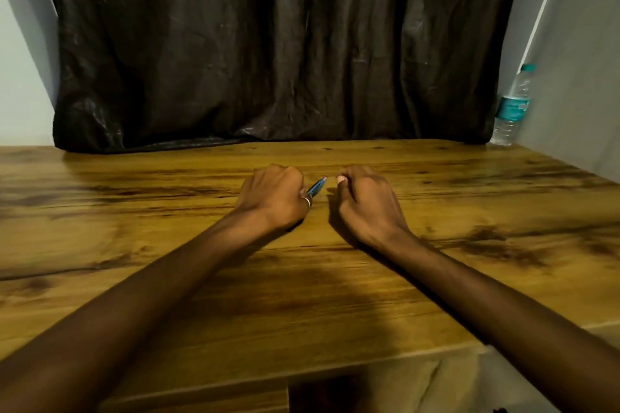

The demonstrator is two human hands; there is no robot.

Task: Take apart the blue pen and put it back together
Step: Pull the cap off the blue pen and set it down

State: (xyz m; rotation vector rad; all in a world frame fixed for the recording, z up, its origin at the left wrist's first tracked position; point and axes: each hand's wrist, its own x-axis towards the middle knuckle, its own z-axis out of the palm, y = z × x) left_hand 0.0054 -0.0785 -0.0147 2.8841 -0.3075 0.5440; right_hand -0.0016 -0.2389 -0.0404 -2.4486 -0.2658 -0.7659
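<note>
While left hand fists pen, right hand curled, contents unclear; I fear small parts rolling off table.

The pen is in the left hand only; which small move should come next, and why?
Probably bring the right hand over to pinch the blue tip of the pen. The left hand is closed around the pen, only that tip shows, and the right hand sits curled beside it, apart.

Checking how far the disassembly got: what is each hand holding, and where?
The left hand grips the blue pen by its rear; the tip pokes out. The right hand is curled shut; contents cannot be told.
</note>
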